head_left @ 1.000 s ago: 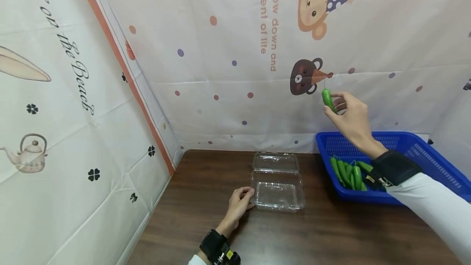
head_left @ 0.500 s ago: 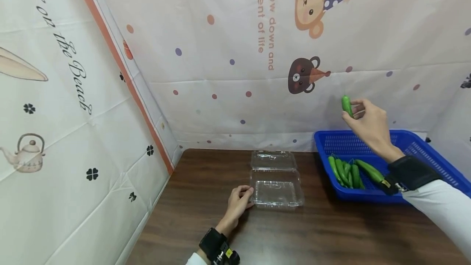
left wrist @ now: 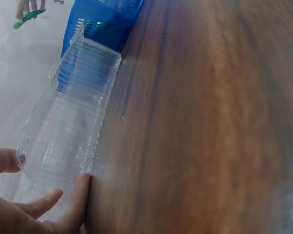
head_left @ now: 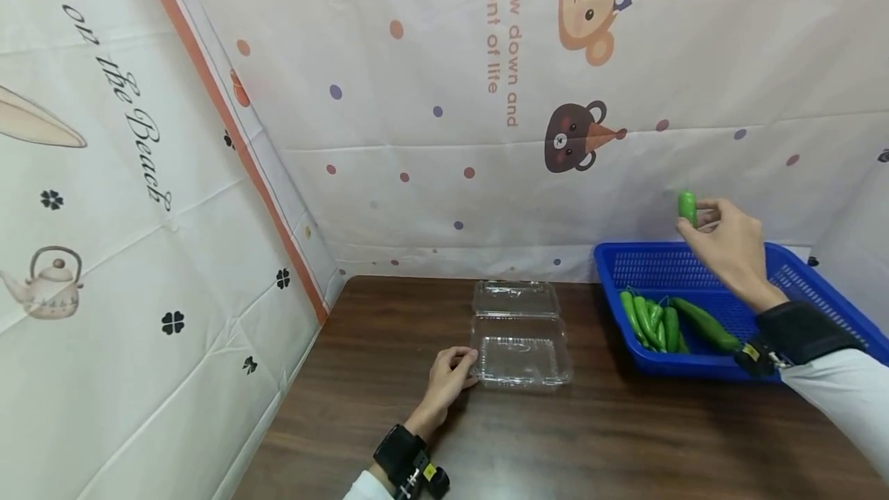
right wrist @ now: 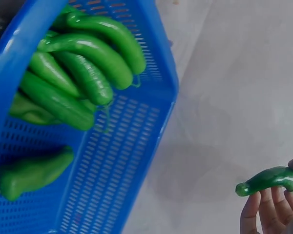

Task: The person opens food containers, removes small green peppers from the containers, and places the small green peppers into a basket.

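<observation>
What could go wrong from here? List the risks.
1. The right hand pinches the pepper only at the fingertips, high above the basket; it may slip and drop.
2. The box is light, and the left hand touches only its corner; it might slide or tip if bumped.
3. The open lid lies flat toward the wall; a pepper aimed badly could land on it.
</observation>
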The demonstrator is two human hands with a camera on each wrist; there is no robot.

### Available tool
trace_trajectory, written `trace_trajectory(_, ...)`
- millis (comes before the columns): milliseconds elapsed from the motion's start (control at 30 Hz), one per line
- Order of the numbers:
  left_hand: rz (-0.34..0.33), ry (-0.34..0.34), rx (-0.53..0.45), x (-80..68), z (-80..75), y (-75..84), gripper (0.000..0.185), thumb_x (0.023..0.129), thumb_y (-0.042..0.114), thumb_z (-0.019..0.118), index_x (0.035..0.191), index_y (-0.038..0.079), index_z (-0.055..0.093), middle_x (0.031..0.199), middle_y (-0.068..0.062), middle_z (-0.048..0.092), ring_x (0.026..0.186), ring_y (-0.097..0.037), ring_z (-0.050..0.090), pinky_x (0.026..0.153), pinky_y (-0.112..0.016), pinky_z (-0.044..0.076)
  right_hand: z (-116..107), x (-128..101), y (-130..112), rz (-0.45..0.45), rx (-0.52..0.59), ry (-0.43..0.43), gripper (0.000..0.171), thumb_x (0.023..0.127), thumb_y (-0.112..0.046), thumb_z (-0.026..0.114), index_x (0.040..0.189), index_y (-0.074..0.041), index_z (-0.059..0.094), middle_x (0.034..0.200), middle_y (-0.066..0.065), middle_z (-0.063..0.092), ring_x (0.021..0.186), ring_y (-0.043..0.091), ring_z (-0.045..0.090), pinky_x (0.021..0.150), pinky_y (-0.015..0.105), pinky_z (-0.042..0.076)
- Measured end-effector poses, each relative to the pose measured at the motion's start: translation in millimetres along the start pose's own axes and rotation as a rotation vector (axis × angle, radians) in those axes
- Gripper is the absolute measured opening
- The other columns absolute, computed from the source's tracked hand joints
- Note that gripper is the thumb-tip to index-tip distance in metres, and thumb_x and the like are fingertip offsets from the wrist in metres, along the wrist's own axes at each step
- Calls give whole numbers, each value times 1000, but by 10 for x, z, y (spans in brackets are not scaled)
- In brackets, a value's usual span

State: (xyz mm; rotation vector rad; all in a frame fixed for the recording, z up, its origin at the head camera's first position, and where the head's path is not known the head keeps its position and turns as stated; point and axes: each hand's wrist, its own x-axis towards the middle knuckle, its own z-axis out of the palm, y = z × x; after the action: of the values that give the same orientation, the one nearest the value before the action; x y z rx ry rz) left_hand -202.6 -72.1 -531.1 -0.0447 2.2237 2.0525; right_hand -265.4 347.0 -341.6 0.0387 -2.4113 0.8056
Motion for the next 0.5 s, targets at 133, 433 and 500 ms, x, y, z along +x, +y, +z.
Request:
trace_trajectory(133,-10,1,0,2,-7,-13,43,104,34,61,126,-3,61,139,-21,41,116,-27,59,92,-33,65,3,-26,99,-3,3,-10,48,100,-24,59,133,11,57,103,36,65,64,-27,33,56,11,40)
trace_trajectory(433,1,9,2,-1,18,12,41,104,33,61,125,-2,61,141,-19,41,115,-27,59,93,-35,65,24,-144,272,41,-46,-172,58,103,-25,54,146,12,42,105,39,59,50,13,50,38,31,38)
trace_trajectory(500,-4,13,-3,-8,16,7,40,104,32,61,125,-2,61,141,-19,41,116,-27,59,92,-35,65,60,-174,310,42,-55,-201,58,103,-25,54,145,13,42,107,40,60,50,15,52,38,32,38)
